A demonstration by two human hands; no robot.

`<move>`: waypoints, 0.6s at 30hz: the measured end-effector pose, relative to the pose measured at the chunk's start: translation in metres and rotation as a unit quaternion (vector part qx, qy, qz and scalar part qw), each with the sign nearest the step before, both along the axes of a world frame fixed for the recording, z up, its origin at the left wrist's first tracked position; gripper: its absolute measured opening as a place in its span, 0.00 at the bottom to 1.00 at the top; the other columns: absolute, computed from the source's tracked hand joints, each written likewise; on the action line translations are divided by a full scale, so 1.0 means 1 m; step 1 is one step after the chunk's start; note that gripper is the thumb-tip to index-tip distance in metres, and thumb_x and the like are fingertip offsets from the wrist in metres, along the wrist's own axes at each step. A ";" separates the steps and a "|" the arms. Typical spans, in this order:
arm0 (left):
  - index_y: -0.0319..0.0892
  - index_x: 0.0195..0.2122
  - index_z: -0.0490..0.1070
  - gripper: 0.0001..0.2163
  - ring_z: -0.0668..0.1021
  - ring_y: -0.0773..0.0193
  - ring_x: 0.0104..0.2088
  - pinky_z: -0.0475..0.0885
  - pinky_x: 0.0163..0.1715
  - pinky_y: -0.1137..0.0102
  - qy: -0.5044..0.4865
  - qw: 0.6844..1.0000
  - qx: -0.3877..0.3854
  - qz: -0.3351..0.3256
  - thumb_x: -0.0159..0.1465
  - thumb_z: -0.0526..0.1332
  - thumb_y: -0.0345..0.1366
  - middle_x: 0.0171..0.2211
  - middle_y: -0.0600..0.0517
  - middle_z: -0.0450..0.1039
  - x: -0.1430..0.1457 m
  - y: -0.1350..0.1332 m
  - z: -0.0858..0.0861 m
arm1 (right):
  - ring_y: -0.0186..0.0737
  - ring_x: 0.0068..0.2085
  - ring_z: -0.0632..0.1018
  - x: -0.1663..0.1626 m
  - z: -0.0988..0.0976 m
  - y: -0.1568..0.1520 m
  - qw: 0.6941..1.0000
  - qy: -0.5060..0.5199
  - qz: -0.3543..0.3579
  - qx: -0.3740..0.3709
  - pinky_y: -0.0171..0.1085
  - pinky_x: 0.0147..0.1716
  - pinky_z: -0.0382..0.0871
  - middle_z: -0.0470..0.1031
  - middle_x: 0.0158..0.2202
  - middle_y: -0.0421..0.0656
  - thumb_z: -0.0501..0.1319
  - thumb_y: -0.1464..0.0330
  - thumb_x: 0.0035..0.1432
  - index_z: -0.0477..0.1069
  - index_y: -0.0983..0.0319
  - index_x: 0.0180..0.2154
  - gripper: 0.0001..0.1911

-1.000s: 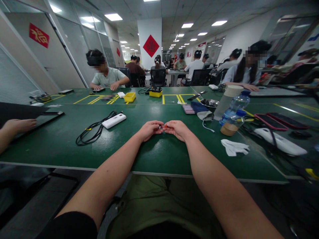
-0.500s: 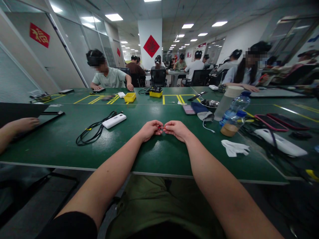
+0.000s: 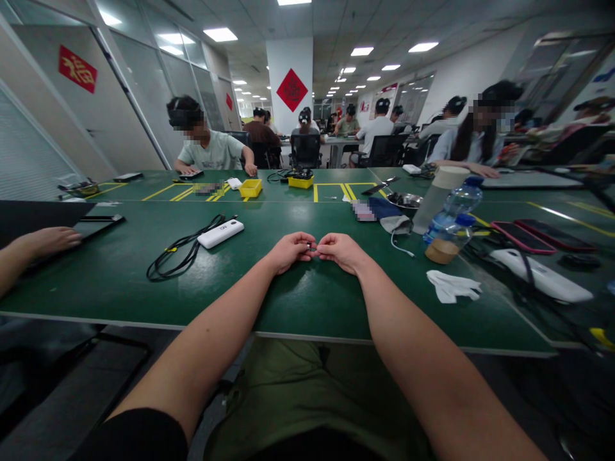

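Observation:
Just above the green table (image 3: pixel 230 282), my two hands meet with fingertips almost touching. My left hand (image 3: pixel 291 253) is closed in a pinch around a small dark and silvery piece (image 3: pixel 309 247), too tiny to name. Opposite it, my right hand (image 3: pixel 340 251) is also pinched, its thumb and forefinger right beside that piece. Whatever its fingertips grip is hidden or too small to make out.
A white power bank (image 3: pixel 221 233) with a coiled black cable (image 3: pixel 166 264) lies left. To the right are a crumpled white tissue (image 3: pixel 453 285), a bottle of brown liquid (image 3: pixel 444 250) and phones (image 3: pixel 523 237). Yellow trays (image 3: pixel 250 187) stand farther back. A co-worker's hand (image 3: pixel 55 241) is at far left.
Reddish spots at my fingertips show less, and the silvery piece in my left hand shows more. Both hands stay nearly in place. The co-worker's hand at far left has shifted slightly right.

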State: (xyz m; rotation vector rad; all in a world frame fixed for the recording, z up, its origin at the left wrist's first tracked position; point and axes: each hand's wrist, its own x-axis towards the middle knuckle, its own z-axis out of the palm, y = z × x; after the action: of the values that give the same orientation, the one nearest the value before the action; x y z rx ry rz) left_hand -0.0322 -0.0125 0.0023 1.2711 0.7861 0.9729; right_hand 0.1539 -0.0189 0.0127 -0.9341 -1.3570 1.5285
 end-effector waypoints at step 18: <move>0.38 0.43 0.67 0.13 0.80 0.66 0.34 0.75 0.29 0.75 0.004 1.000 -0.002 0.013 0.58 0.57 0.21 0.36 0.47 0.73 0.002 0.000 0.002 | 0.40 0.34 0.81 0.002 -0.002 0.004 0.999 0.031 0.006 -0.026 0.33 0.33 0.76 0.77 0.30 0.46 0.66 0.79 0.47 0.70 0.66 0.30 0.08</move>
State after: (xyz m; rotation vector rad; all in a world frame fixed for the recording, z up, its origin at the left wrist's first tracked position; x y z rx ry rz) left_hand -0.0305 -0.0127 0.0038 1.2657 0.8121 0.9863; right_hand 0.1563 -0.0147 0.0103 -0.9035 -1.2874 1.5956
